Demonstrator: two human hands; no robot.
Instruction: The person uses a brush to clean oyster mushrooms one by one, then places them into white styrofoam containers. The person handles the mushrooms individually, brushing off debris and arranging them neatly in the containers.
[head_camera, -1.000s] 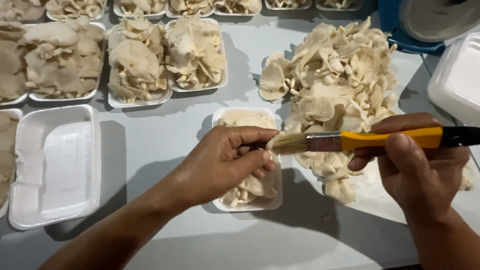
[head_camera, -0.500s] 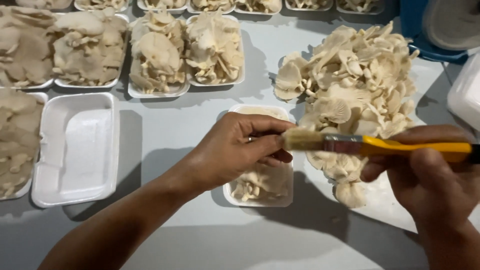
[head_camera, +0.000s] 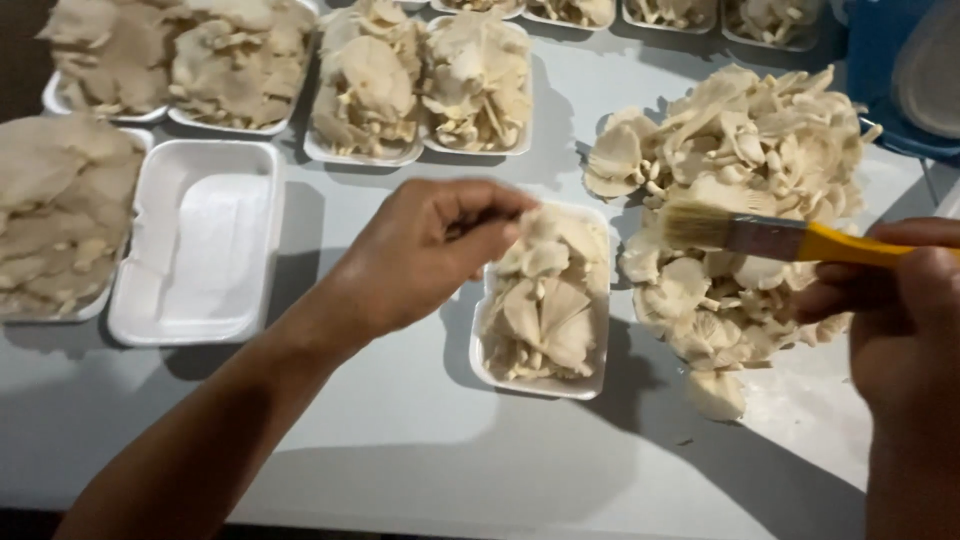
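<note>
My left hand (head_camera: 425, 250) hovers over the left rim of a white foam tray (head_camera: 545, 383) partly filled with pale oyster mushrooms, pinching a mushroom piece (head_camera: 545, 238) at the tray's top. My right hand (head_camera: 905, 300) grips the yellow handle of a paintbrush (head_camera: 760, 237), its bristles pointing left over the big loose heap of oyster mushrooms (head_camera: 740, 180). The brush is clear of the left hand.
An empty white foam tray (head_camera: 195, 240) lies at the left. Filled mushroom trays (head_camera: 420, 80) line the back and the left edge (head_camera: 50, 215). A blue container (head_camera: 895, 60) stands at the back right. The grey tabletop (head_camera: 400, 430) runs to the near edge.
The brush has pulled away to the right from my left hand. My left hand moved down over the partly filled tray with the mushroom piece. The view shifted.
</note>
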